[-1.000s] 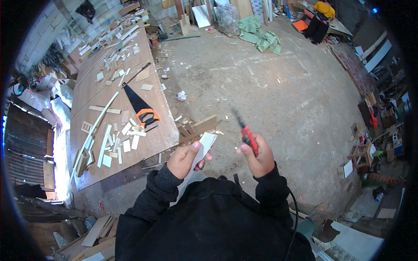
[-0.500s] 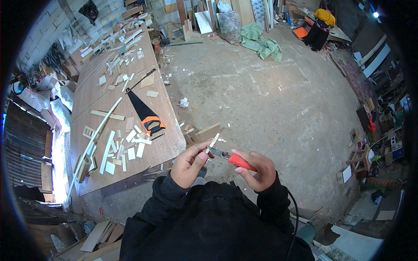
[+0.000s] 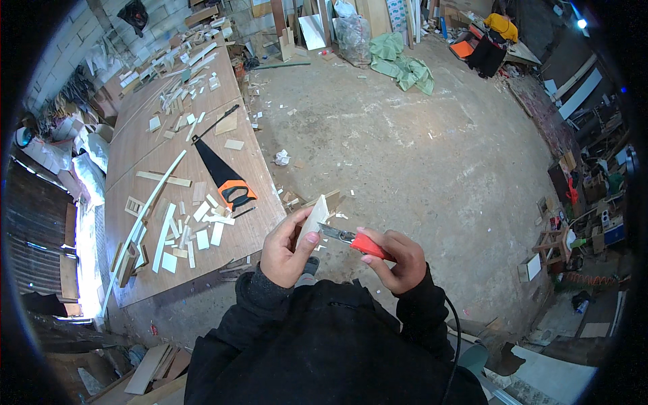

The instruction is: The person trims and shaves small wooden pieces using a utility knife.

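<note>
My left hand [image 3: 286, 250] grips a small flat piece of wood [image 3: 315, 219] between thumb and fingers, with a pale face tilted up. My right hand [image 3: 398, 260] is closed round the red handle of a utility knife [image 3: 364, 243]. The knife's metal blade end points left and meets the edge of the wood piece close to my left thumb, though I cannot tell how far it bites. Both hands are held in front of my body, above the floor and just off the table's near right corner.
On the left, a wooden table [image 3: 260, 182] bears a handsaw [image 3: 226, 177] with an orange and black handle, a long thin strip [image 3: 152, 202] and many wood offcuts [image 3: 202, 239]. A green sheet [image 3: 403, 64] and a filled plastic bag [image 3: 354, 42] lie at the back. A person in yellow [image 3: 501, 28] is far right.
My left hand has turned the wood piece, so its broad pale face now shows instead of a narrow edge. The knife has shifted slightly left and stays against the wood.
</note>
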The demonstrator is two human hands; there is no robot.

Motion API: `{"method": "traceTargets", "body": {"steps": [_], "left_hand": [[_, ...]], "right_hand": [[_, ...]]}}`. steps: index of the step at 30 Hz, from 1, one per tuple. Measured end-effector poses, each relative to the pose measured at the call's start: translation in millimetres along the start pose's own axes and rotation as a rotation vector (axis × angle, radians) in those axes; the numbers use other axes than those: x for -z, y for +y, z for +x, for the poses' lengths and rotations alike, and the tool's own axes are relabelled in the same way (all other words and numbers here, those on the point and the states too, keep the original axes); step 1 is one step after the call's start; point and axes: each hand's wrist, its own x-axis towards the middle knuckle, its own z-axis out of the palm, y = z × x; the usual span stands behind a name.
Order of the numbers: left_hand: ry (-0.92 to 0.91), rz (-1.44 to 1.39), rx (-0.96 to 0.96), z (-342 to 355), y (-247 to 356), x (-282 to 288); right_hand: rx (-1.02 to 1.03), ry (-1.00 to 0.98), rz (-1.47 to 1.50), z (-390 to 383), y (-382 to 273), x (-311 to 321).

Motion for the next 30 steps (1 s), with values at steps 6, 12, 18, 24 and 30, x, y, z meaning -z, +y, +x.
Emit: {"method": "traceTargets", "body": {"steps": [6,12,18,24,30], "left_hand": [[0.144,0.184,-0.211,0,-3,0],[0.264,0.365,-0.355,-5,-3,-1],[0.35,0.561,-0.422,-14,4,-9],[0.302,0.576,-0.34,-27,2,-20],[0.286,0.558,-0.349,-36,-3,-31]], "right_hand": [[-0.011,-0.005,-0.014,-3,0,-2],[-0.005,-0.044,-0.063,-9,-2,0],[-0.012,-0.051,-0.055,-19,-1,5],[0.004,-0.035,-0.007,-32,2,9],[0.002,-0.011,0.005,-48,2,16]]}}
